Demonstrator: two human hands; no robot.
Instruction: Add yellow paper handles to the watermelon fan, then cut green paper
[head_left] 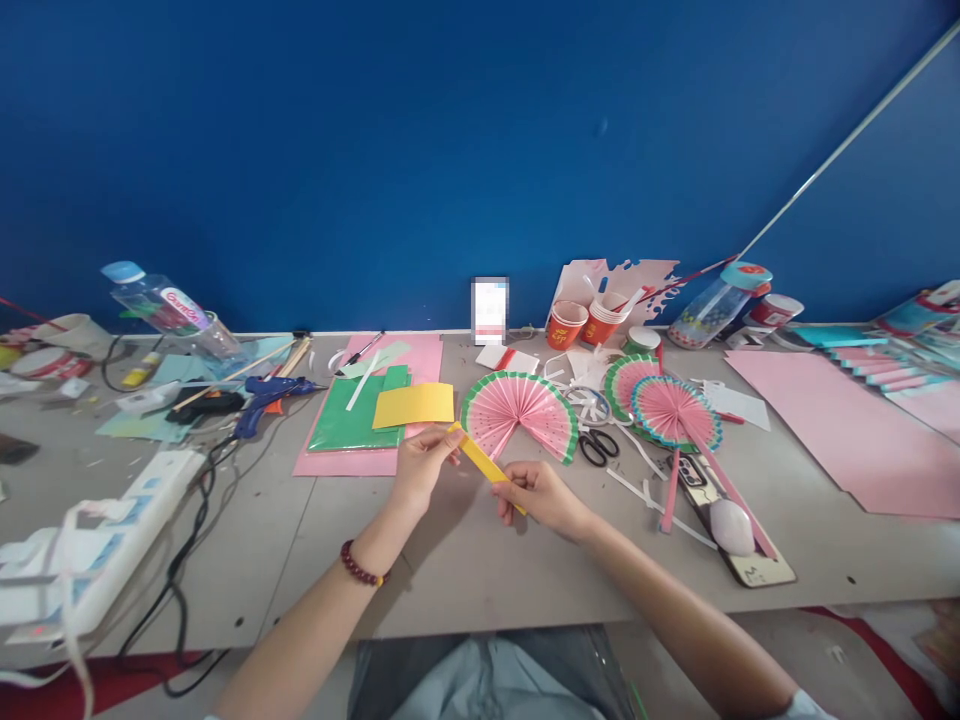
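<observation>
Between my two hands stretches a narrow folded strip of yellow paper [482, 460], held slanting above the table. My left hand [426, 458] pinches its upper left end, and my right hand [538, 497] grips the lower right end with thumb and fingers. Just beyond lies a pleated paper fan [517, 405], pink with a green edge and small dark seed marks, spread in a wide arc. A flat yellow paper piece [414, 405] rests on green paper [352, 425] to the left, over a pink sheet.
Black scissors [598, 447] and two round pleated fans with handles [677, 412] are at right, beside a phone [742, 540]. A blue glue gun [270, 398], bottle [180, 315] and white power strip [135, 535] are left. Red paper cups [566, 325] stand by the blue wall.
</observation>
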